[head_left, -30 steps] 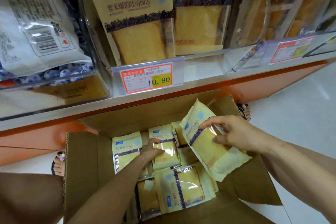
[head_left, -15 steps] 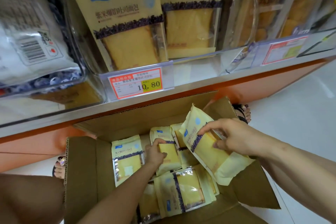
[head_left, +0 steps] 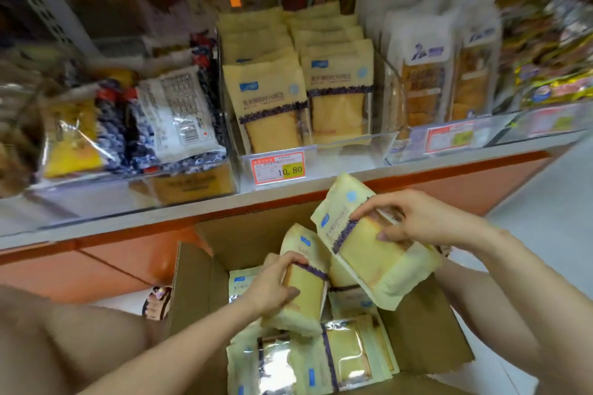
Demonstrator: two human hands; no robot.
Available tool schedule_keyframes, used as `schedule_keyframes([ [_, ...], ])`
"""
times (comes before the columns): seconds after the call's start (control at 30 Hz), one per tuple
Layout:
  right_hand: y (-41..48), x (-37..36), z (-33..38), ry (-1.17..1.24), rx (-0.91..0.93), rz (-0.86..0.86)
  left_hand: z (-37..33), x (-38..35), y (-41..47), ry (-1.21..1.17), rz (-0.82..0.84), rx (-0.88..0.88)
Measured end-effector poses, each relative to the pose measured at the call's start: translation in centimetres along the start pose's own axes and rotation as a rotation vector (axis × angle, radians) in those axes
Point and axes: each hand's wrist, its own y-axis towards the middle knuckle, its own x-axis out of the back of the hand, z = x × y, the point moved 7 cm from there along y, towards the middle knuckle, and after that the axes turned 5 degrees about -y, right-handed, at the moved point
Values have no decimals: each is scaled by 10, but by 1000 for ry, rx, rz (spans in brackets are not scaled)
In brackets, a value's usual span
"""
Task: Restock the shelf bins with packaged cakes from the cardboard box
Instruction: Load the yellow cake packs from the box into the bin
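An open cardboard box (head_left: 199,292) stands on the floor below the shelf, with several yellow packaged cakes (head_left: 340,359) lying in it. My right hand (head_left: 423,221) grips one cake pack (head_left: 369,253) held above the box's right side. My left hand (head_left: 272,285) grips a second cake pack (head_left: 305,295), lifted out of the pile and tilted upright. On the shelf, a clear bin (head_left: 382,144) holds two rows of the same yellow packs (head_left: 272,119), with a 10.80 price tag (head_left: 277,168) on its front.
Left of that bin sits a clear bin (head_left: 106,189) of blue-and-white bagged cakes. More bread packs (head_left: 426,80) fill the bins to the right. The orange shelf base (head_left: 96,266) runs behind the box. My sandalled foot (head_left: 157,301) is by the box's left side.
My left hand has closed round a pack in the box and lifted it. My right hand has raised its pack a little. The view has tilted up, showing more of the shelf.
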Motion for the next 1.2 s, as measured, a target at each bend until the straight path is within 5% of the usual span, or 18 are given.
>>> schedule_keyframes([
  [0.23, -47, 67, 30, 433, 206, -118, -104, 74, -81, -9, -125, -357],
  [0.53, -27, 120, 64, 484, 397, -788, -199, 182, -95, -176, -573, -599],
  [0.67, 0, 117, 79, 475, 407, -917, -212, 205, -61, -124, -708, -616],
  [0.77, 22, 117, 90, 240, 404, -966, -208, 212, -40, -16, -786, -581],
  [0.93, 65, 113, 75, -93, 177, -806, -196, 206, -15, 460, -842, -362],
  [1.2, 47, 118, 70, -130, 110, -937, -191, 217, -23, 380, -893, -395],
])
